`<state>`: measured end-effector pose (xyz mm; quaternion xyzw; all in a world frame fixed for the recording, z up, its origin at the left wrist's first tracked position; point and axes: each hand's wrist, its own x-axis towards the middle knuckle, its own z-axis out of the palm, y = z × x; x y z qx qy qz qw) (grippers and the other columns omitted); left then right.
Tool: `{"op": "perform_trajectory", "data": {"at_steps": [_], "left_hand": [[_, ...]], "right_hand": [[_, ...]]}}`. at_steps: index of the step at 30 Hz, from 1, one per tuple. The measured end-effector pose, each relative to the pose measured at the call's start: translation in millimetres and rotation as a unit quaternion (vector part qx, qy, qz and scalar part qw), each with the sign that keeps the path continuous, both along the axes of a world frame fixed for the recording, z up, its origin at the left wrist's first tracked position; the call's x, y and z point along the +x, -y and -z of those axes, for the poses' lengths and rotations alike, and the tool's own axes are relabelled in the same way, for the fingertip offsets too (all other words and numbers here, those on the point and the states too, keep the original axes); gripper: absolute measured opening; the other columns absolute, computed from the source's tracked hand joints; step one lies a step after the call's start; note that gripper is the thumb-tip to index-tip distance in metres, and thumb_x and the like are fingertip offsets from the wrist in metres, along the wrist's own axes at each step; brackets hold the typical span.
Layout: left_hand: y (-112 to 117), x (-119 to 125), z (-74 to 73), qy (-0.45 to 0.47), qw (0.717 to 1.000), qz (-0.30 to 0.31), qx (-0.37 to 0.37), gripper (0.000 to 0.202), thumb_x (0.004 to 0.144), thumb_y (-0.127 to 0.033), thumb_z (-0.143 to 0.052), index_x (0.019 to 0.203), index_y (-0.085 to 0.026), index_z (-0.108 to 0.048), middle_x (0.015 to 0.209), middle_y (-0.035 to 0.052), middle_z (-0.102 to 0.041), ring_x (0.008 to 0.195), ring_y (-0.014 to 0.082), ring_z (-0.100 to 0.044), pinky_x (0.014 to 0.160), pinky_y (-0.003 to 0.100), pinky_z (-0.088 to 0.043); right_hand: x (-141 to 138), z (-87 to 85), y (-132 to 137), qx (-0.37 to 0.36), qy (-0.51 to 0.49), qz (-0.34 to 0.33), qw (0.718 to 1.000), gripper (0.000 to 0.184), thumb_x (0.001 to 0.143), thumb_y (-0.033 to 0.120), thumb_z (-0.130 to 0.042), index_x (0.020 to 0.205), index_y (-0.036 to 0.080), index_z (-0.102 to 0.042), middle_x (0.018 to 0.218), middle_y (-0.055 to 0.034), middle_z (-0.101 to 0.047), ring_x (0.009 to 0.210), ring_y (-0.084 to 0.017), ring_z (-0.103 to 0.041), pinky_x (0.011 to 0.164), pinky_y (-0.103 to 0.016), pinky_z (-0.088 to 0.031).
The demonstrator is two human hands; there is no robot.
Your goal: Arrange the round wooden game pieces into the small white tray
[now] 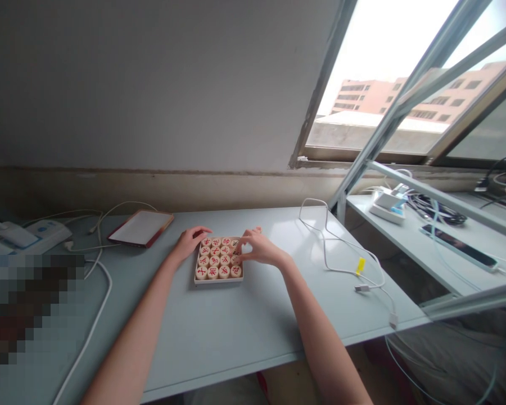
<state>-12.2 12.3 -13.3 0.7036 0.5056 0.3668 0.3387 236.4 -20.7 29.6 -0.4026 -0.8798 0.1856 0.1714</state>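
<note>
A shallow white box [219,282] on the desk holds rows of round, pale Chinese chess pieces [214,261] with red characters. My left hand [189,243] rests at the box's far left corner, its fingers stretched along the rim and holding nothing. Over the box's right side, my right hand [257,247] has thumb and forefinger bent around a piece in the right-hand column, which the fingers partly cover. Just behind the right hand's knuckles another chess piece [258,229] shows on the desk, partly hidden.
The box lid [141,227], white inside with red edges, lies at the back left. A white cable [326,247] with a yellow tag loops on the right. Power strips [46,233] stand far left. Beyond the metal frame, a phone [459,246] lies on another desk.
</note>
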Motion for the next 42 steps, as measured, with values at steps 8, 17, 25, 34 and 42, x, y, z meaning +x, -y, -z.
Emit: {"op": "perform_trajectory", "data": {"at_steps": [8, 17, 25, 34, 42], "left_hand": [[0, 0, -0.8, -0.007, 1.0, -0.001, 0.004, 0.028, 0.073, -0.032, -0.044, 0.086, -0.017, -0.064, 0.089, 0.0047, -0.064, 0.085, 0.0193, -0.056, 0.078, 0.03, -0.041], [-3, -1, 3.7, -0.012, 1.0, -0.004, 0.009, 0.028, 0.074, -0.03, -0.042, 0.085, -0.016, -0.064, 0.089, 0.0049, -0.064, 0.084, 0.0189, -0.055, 0.075, 0.029, -0.041], [0, 1, -0.5, -0.026, 1.0, -0.016, 0.005, 0.03, 0.073, -0.031, -0.042, 0.085, -0.017, -0.065, 0.086, 0.0038, -0.064, 0.081, 0.0183, -0.055, 0.072, 0.028, -0.041], [1, 1, -0.3, -0.036, 0.999, -0.021, 0.007, 0.028, 0.073, -0.027, -0.042, 0.085, -0.016, -0.064, 0.075, 0.0027, -0.062, 0.072, 0.0165, -0.054, 0.066, 0.026, -0.041], [1, 1, 2.6, -0.031, 0.999, -0.03, 0.012, 0.027, 0.074, -0.025, -0.042, 0.084, -0.016, -0.065, 0.085, 0.0043, -0.064, 0.079, 0.0172, -0.055, 0.071, 0.026, -0.04]], "right_hand": [[0, 1.9, -2, -0.079, -0.021, -0.038, 0.996, 0.018, 0.068, 0.03, -0.067, 0.081, 0.02, -0.065, 0.085, -0.003, -0.052, 0.08, -0.015, -0.046, 0.073, -0.025, -0.036], [12, -3.0, -4, -0.145, -0.069, 0.036, 0.986, 0.019, 0.07, 0.036, -0.062, 0.077, 0.019, -0.058, 0.076, 0.0005, -0.056, 0.073, -0.012, -0.049, 0.061, -0.021, -0.036], [34, 1.9, -8, -0.045, 0.016, 0.217, 0.975, 0.018, 0.073, 0.039, -0.057, 0.073, 0.021, -0.054, 0.084, 0.0014, -0.059, 0.074, -0.013, -0.052, 0.062, -0.024, -0.034], [22, 8.6, -6, 0.012, 0.065, 0.161, 0.985, 0.019, 0.071, 0.031, -0.062, 0.087, 0.021, -0.061, 0.094, -0.0046, -0.05, 0.085, -0.015, -0.051, 0.071, -0.025, -0.039], [19, 1.2, -8, 0.025, 0.004, 0.146, 0.989, 0.014, 0.078, 0.03, -0.054, 0.085, 0.021, -0.061, 0.089, -0.0038, -0.053, 0.081, -0.015, -0.05, 0.069, -0.026, -0.039]]}}
